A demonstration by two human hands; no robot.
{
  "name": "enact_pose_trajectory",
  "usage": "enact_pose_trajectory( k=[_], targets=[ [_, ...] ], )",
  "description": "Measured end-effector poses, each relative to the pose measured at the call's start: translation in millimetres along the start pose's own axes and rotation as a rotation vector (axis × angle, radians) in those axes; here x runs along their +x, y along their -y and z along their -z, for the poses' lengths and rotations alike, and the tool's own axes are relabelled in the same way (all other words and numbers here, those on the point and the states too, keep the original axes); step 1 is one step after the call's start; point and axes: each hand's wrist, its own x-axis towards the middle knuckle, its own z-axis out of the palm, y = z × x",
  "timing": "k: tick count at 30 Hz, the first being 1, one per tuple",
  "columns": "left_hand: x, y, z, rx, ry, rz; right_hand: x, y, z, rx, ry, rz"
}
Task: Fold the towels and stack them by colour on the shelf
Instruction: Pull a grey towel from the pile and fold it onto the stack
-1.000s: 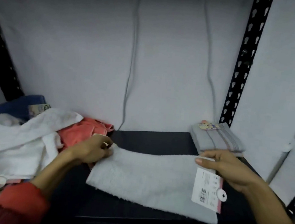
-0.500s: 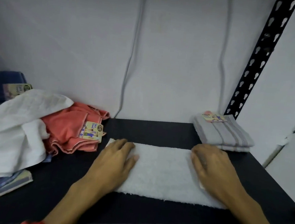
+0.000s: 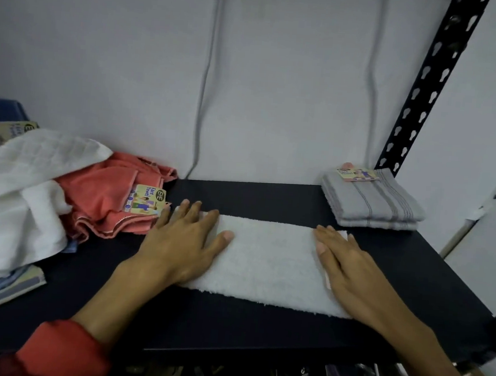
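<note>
A: Status, centre of frame?
B: White towel (image 3: 267, 263) folded to a long strip, flat on black shelf (image 3: 255, 197), lower centre.

A: Hands?
B: Left hand (image 3: 186, 242) flat on strip's left end, fingers straight and spread, palm down. Right hand (image 3: 350, 270) flat on right end, fingers straight and together. Neither gripping; both pressing only.

A: Tag on strip?
B: Pale edge showing under right hand; detail not legible.

A: Right of frame?
B: Grey striped towels (image 3: 370, 203) folded and stacked at back right of shelf, card label on top. Just beside perforated black upright (image 3: 427, 83). Apart from strip.

A: Left of frame?
B: Coral towel (image 3: 106, 194) crumpled, w/ "Face Towel" label (image 3: 145, 199), near left hand. Loose white cloths (image 3: 17, 199) heaped at far left, partly over coral. Blue item (image 3: 0, 112) at upper left edge, behind heap.

A: Background?
B: Grey wall, two cables (image 3: 204, 80) hanging down. Red sleeves (image 3: 64, 351) at bottom corners.
</note>
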Motion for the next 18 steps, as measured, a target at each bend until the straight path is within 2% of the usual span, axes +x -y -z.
enact_pose_trajectory(
  k=[3, 6, 8, 12, 18],
  targets=[
    [-5.9, -53.0, 6.8, -0.115, -0.150, -0.108, -3.0, -6.8, 11.7, -0.015, -0.034, 0.009],
    [-3.9, -121.4, -10.2, -0.156, -0.080, -0.289, -5.7, -14.7, 12.4, -0.093, 0.028, 0.015],
    [1.9, -148.0, -27.4, -0.106, -0.034, -0.318, -7.2, -19.9, 7.5, -0.117, 0.079, 0.016],
    [5.4, -151.6, -43.7, -0.082, -0.053, -0.285, -7.1, -25.9, 1.2, -0.163, 0.109, -0.006],
    [4.2, -123.8, -37.6, -0.099, 0.048, -0.216, -9.5, -19.3, 4.3, -0.243, 0.176, -0.036]
  ],
)
